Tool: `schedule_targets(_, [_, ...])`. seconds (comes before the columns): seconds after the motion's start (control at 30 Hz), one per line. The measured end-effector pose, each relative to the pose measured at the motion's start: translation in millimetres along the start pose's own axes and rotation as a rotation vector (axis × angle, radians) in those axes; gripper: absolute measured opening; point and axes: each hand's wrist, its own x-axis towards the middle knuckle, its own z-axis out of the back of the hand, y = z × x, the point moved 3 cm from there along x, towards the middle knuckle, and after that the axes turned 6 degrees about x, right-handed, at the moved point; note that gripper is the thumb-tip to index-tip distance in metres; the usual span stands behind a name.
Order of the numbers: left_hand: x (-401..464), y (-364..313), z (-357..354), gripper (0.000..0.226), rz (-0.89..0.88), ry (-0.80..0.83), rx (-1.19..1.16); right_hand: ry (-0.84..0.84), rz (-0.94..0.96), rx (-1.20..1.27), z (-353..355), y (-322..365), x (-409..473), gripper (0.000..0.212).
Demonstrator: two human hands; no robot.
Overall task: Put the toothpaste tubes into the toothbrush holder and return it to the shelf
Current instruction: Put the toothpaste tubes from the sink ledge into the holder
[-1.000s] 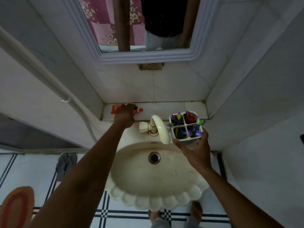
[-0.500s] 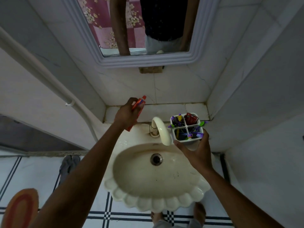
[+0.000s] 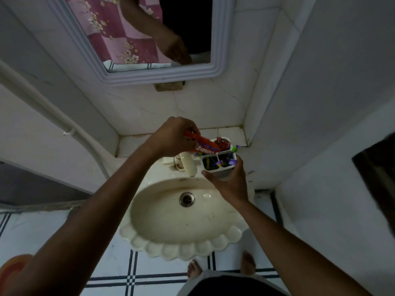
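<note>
While the right hand grips the toothbrush holder from below, fingers wrapped around its base above the sink rim at 3 o'clock, left hand pinches the orange toothpaste tube at its tail. Best: tip tube upright, drop into back-left cell, keep holder level. Front cells hold brushes; back-right a red tube. Shelf at 12 o'clock.

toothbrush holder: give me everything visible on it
The toothbrush holder is a white, plastic-looking cup split by a cross divider into four compartments. It stands roughly upright, held from below by the right hand above the sink rim beside the tap. Purple-tipped brushes poke out; something red fills a back compartment. The left hand angles an orange toothpaste tube into it.
</note>
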Motion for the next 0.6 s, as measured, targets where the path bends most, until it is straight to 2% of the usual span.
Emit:
schedule_targets(0.1, [-1.0,-18.0,-15.9,0.026,-0.054,-0.008,0.142,0.002,0.0,-0.006,2.7,-3.7,0.4,0.132])
schedule_targets(0.27, [-0.5,-32.5,-31.8,0.024,-0.062,-0.053,0.191,0.006,-0.002,-0.023,3.7,-5.8,1.1,0.137])
schedule_targets(0.4, [0.9,-38.9,-52.4,0.029,-0.053,0.043,0.435,0.006,-0.007,-0.034,4.7,-5.9,1.2,0.138])
schedule_targets(0.6, [0.8,-42.8,-82.6,0.026,0.002,0.063,0.619,-0.01,0.029,-0.046,4.9,-6.9,3.0,0.136])
